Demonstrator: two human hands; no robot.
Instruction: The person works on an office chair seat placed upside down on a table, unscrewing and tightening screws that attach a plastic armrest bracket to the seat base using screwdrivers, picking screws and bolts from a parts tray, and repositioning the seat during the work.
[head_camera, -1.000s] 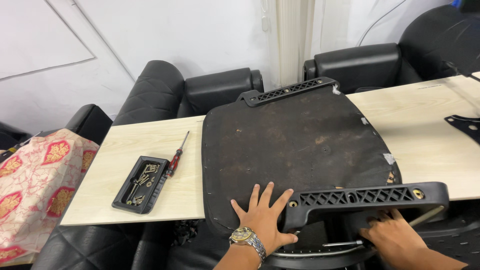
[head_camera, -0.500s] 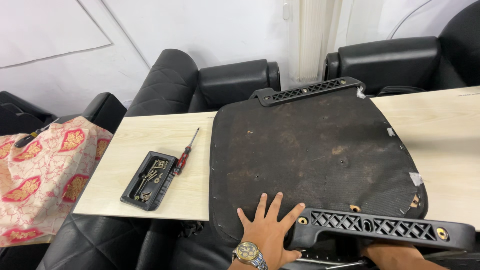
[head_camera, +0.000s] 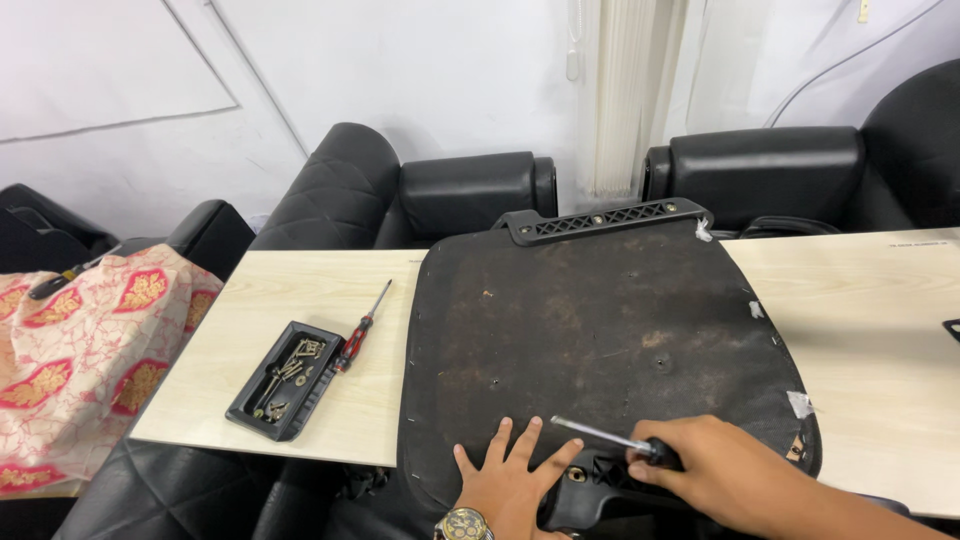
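A black upturned chair seat (head_camera: 600, 340) lies on a pale wooden table (head_camera: 300, 320), underside up, with a black armrest bracket (head_camera: 605, 222) along its far edge. My left hand (head_camera: 510, 480), a watch on its wrist, presses flat with fingers spread on the seat's near edge. My right hand (head_camera: 720, 470) grips a black-handled screwdriver (head_camera: 610, 438), its metal shaft pointing left over the near armrest bracket (head_camera: 590, 490), which is mostly hidden under my hands.
A black tray of screws (head_camera: 285, 380) and a red-handled screwdriver (head_camera: 362, 328) lie on the table's left part. Black leather armchairs (head_camera: 400, 200) stand behind the table. A red-and-cream patterned cloth (head_camera: 70, 370) sits at the left.
The view has tilted up, so the near bracket has dropped to the frame's bottom. My right hand has come up from beneath the bracket and now holds a screwdriver over it.
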